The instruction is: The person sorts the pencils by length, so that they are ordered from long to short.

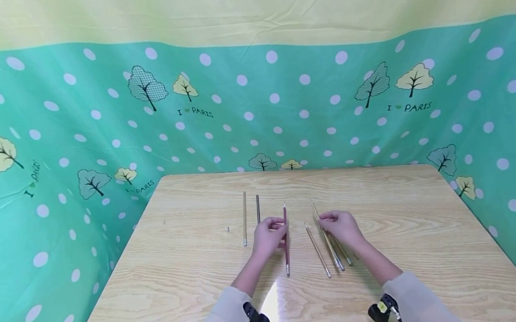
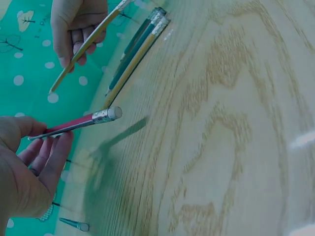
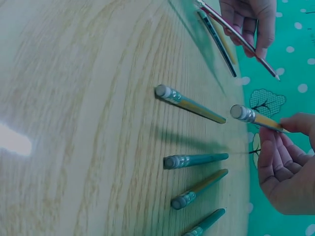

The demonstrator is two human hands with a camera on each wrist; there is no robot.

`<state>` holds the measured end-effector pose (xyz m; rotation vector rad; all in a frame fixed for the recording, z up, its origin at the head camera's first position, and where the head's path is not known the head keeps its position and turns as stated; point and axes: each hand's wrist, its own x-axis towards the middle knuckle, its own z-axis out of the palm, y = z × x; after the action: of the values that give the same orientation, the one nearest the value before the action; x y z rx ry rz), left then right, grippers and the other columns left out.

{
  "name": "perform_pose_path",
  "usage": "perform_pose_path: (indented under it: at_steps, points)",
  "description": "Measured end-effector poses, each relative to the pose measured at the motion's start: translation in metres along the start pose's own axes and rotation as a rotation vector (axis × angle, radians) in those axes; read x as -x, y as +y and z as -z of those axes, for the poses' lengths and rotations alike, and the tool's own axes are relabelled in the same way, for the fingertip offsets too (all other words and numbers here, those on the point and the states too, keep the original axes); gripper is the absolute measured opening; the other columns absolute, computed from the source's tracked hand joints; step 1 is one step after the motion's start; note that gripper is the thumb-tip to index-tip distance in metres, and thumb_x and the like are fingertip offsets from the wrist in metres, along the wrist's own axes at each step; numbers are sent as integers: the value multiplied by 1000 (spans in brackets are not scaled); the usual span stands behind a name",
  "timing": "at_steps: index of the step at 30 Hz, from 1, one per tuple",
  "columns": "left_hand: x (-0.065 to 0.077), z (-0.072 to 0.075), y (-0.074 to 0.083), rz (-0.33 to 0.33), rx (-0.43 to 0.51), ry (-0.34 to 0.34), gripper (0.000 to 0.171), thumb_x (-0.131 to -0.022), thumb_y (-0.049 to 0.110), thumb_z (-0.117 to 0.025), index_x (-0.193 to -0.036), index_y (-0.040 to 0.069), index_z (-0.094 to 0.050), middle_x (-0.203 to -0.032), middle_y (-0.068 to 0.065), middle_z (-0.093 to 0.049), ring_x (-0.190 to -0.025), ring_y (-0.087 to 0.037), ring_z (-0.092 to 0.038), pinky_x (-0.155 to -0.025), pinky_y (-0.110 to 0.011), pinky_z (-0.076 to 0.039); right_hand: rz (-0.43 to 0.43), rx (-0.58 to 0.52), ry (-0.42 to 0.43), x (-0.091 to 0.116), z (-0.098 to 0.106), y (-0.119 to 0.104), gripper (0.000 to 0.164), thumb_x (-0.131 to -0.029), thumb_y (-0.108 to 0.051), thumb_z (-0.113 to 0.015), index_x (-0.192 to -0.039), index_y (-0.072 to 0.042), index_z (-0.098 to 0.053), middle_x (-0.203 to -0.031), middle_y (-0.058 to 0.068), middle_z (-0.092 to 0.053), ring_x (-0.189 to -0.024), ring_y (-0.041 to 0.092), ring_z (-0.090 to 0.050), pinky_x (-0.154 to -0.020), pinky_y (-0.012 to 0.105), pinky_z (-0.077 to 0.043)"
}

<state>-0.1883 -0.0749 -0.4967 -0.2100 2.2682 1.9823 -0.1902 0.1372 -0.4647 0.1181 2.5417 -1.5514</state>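
My left hand [image 1: 268, 237] pinches a red pencil [image 2: 78, 122] between thumb and fingers, its white eraser end toward me and its point away. In the right wrist view this pencil slants above the table. My right hand [image 1: 342, 226] pinches a yellow pencil [image 3: 266, 121] with a white eraser, also held above the tabletop. Below and beside the right hand lie several pencils, among them a yellow one [image 3: 197, 108] and a green one [image 3: 202, 160]. Just left of the left hand lies a dark pencil [image 1: 258, 208], partly hidden by that hand.
Farther left on the wooden table [image 1: 180, 266] lies another yellow pencil [image 1: 245, 217], with a tiny grey piece [image 1: 228, 229] beside it. A green dotted curtain [image 1: 277, 114] hangs behind the table and along both sides. Light glares on the near tabletop.
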Motion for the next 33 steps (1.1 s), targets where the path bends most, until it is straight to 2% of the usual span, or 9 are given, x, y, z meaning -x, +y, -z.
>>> perform_pose_path:
  at_steps: [5, 9, 13, 21, 33]
  points:
    - [-1, 0, 2, 4, 31, -5, 28, -84, 14, -67, -110, 5, -61, -96, -10, -61, -77, -26, -67, -60, -31, -60, -23, -52, -21, 0, -1, -3, 34, -88, -20, -62, -115, 2, -61, -95, 17, -67, -74, 19, -64, -67, 31, -58]
    - [-1, 0, 5, 14, 51, 7, 27, -84, 14, -66, -110, 5, -61, -97, -10, -60, -73, -22, -65, -60, -31, -60, -44, -73, -18, 0, -4, -6, 35, -88, -20, -62, -116, 1, -60, -96, 17, -66, -75, 19, -64, -70, 33, -58]
    - [-1, -1, 8, 29, 65, 22, 27, -84, 13, -66, -109, 6, -61, -97, -9, -60, -72, -18, -64, -61, -31, -60, -47, -82, 0, -1, -6, -9, 34, -88, -20, -62, -115, 0, -61, -94, 16, -67, -70, 14, -62, -72, 34, -58]
    - [-2, -3, 11, 40, 87, 26, 30, -83, 16, -69, -110, 7, -62, -96, -8, -62, -71, -16, -64, -61, -31, -60, -20, -124, 21, -4, -15, -14, 32, -88, -17, -63, -113, 3, -61, -97, 22, -67, -64, 11, -61, -68, 33, -58]
    - [1, -2, 14, 32, 96, 20, 27, -83, 14, -68, -108, 6, -62, -94, -7, -61, -67, -15, -64, -60, -32, -60, -15, -152, 25, -4, -22, -17, 31, -87, -17, -64, -112, 2, -62, -96, 21, -68, -65, 13, -62, -70, 37, -58]
